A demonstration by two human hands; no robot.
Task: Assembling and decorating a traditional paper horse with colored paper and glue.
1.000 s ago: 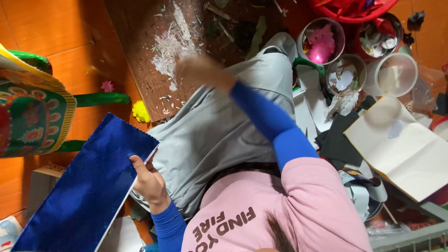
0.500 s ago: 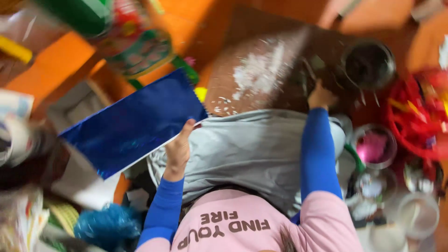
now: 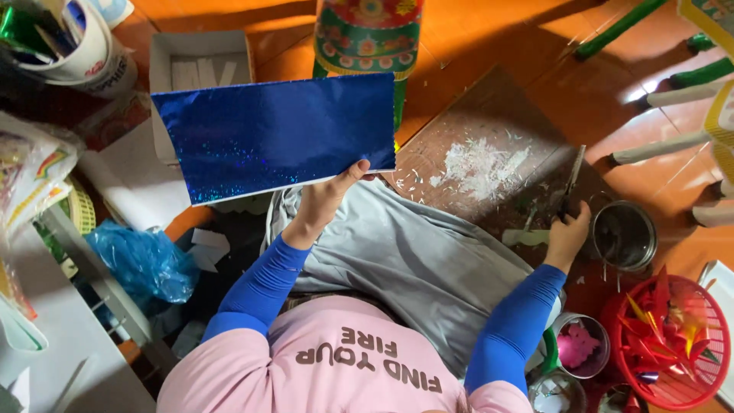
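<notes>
The left hand (image 3: 325,200) pinches the lower right corner of a blue glittery sheet (image 3: 275,134), held flat above the orange floor (image 3: 489,38) beside a cardboard box (image 3: 200,65). The right hand (image 3: 567,233) has its fingers closed around scissors (image 3: 570,183), resting on the scrap-strewn brown board (image 3: 474,145), just beside a metal pot (image 3: 623,233).

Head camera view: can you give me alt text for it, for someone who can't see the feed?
Seen from above, a seated person's left hand holds up a shiny dark blue foil sheet, while the right hand grips dark-handled scissors on a brown cutting board strewn with white paper scraps. Beside the right hand stand a round metal pot and a red plastic basket of coloured paper pieces.
</notes>
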